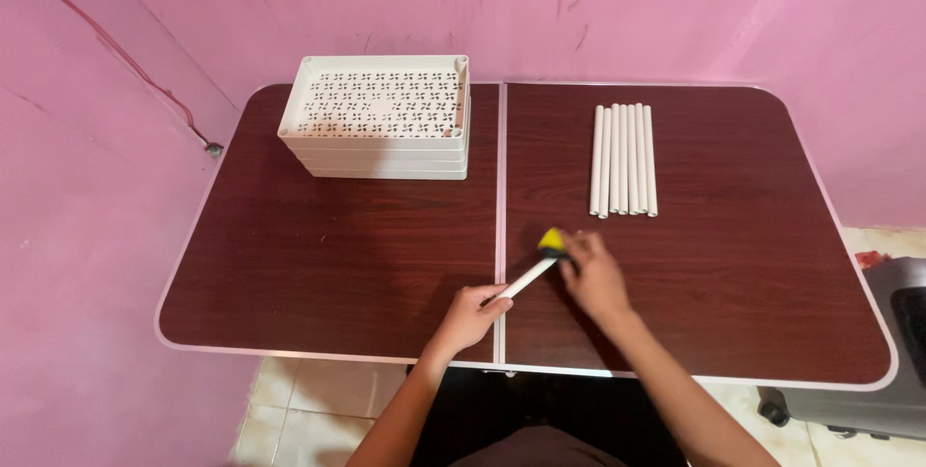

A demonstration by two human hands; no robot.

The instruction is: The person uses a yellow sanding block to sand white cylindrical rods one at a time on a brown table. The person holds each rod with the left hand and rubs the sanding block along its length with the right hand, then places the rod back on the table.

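A short white tube (526, 281) lies slantwise over the table's centre seam, near the front edge. My left hand (470, 317) grips its near end. My right hand (593, 274) is at its far end, fingers on a small yellow piece (551, 238) with a dark part under it that sits at the tube's tip. Farther back on the right half of the table lie several white tubes (623, 160) side by side in a neat row.
A stack of white perforated trays (381, 118) stands at the back left of the dark wood-grain folding table (338, 255). Pink walls close in on the left and back. A dark wheeled object (868, 370) stands on the floor at the right.
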